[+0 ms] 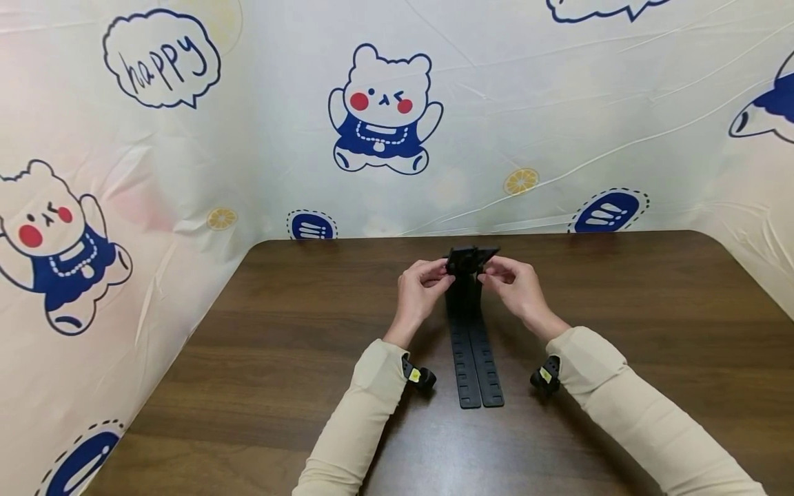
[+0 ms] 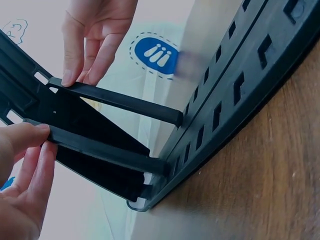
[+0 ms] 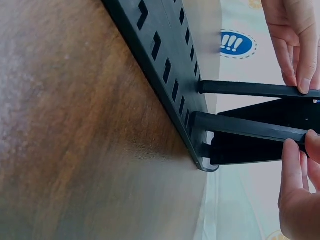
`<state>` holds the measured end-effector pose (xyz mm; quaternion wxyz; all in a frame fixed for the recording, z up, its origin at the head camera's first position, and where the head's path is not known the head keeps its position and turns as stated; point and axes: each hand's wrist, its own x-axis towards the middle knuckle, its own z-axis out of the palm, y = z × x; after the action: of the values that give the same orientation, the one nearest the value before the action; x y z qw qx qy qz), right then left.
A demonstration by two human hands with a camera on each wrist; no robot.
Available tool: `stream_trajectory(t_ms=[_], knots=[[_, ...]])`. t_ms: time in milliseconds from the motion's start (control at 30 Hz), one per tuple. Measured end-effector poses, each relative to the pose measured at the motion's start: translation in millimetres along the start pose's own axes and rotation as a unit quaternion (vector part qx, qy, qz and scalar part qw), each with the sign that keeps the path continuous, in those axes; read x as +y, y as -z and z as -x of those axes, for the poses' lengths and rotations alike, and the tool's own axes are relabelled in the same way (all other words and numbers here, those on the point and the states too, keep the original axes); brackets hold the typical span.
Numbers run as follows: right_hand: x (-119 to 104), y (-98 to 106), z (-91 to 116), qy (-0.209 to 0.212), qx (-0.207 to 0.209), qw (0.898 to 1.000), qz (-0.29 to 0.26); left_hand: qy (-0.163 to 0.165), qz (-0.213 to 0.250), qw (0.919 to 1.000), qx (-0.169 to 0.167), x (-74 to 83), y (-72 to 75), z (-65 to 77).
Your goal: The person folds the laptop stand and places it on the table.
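Observation:
A black folding stand stands on the table, its long slotted base (image 1: 466,358) pointing toward me. At the far end a black panel (image 1: 462,262) is raised at a tilt. Two slim support legs, the left leg (image 2: 107,151) and the right leg (image 2: 125,103), run from this panel down to the base's slots. My left hand (image 1: 414,296) pinches the left leg near its upper end between thumb and fingers. On the other side my right hand (image 1: 520,288) pinches the right leg (image 3: 250,128) the same way.
The stand is on a brown wooden table (image 1: 248,372). Behind it hangs a pale printed curtain (image 1: 484,103) with bear drawings, close to the table's back edge. Each sleeved wrist wears a small black camera, the left camera (image 1: 420,375) and the right camera (image 1: 546,377).

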<state>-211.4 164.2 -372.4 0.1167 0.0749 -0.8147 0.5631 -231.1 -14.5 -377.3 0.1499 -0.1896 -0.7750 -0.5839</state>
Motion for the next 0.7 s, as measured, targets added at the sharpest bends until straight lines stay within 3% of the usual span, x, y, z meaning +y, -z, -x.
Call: stream_trajectory(t_ms=[267, 700], knots=[[-1.1, -4.0, -3.9, 0.030, 0.013, 0.999, 0.034, -0.014, -0.016, 0.9993, 0.031, -7.7, 0.8, -4.2], [-2.9, -3.7, -8.9, 0.038, 0.025, 0.998, 0.045, -0.020, 0.009, 0.9995, 0.022, -3.3, 1.9, -5.3]])
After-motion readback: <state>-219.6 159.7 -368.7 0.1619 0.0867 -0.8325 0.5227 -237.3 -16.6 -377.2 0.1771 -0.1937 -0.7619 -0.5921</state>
